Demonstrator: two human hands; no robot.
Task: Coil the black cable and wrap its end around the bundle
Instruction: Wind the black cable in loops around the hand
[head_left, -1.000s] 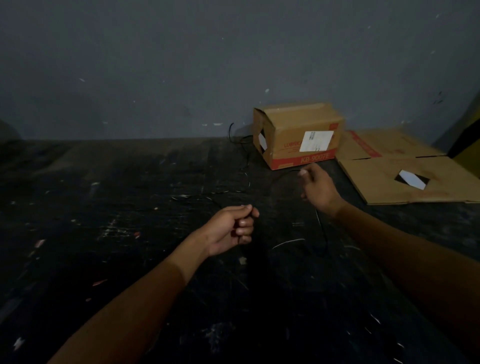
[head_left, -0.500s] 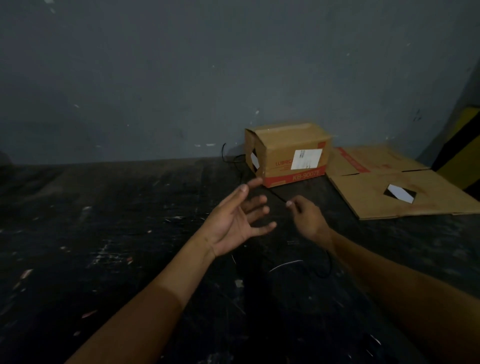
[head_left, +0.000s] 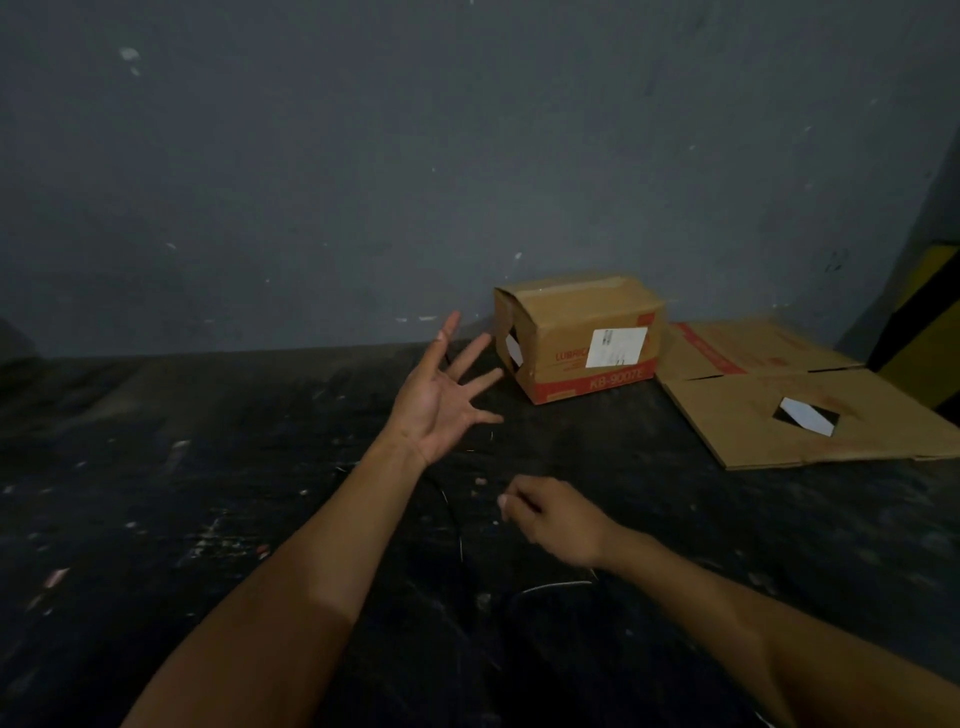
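— Dark, scuffed floor (head_left: 156, 519) meets a grey wall (head_left: 363, 182); where does the black cable (head_left: 460, 540) lie?

— On the floor between the forearms, thin and hard to trace in the gloom.

— And the hands?

— The left hand (head_left: 441, 400) is raised, palm up, fingers spread. The right hand (head_left: 550, 517) hangs low with fingers curled; whether it pinches the cable is unclear.

— Behind them?

— A cardboard box (head_left: 582, 332) beside flattened cardboard (head_left: 779, 415).
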